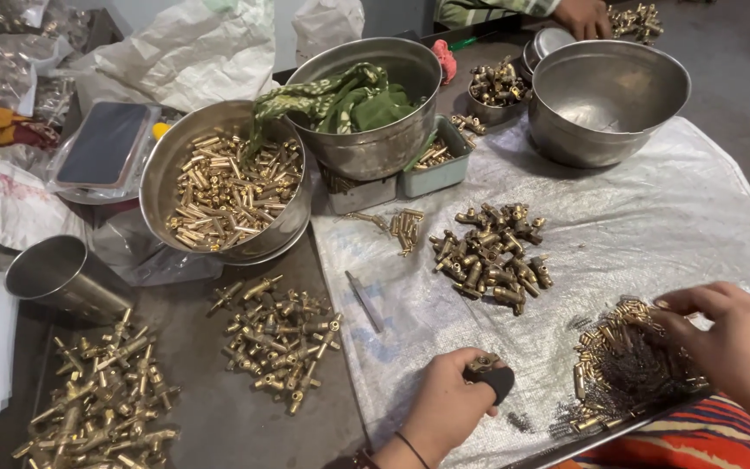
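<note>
Left hand (449,401) clamped on a brass fitting (482,363) against a black tool (498,382); right hand (735,343), fingers spread over the loose brass pins (622,365) near the table edge, could likely sweep some off.

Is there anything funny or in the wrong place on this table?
Yes: a green cloth is stuffed into a steel bowl, while the bowl beside it holds brass parts. That steel bowl also sits perched on two small boxes, not flat on the table.
</note>
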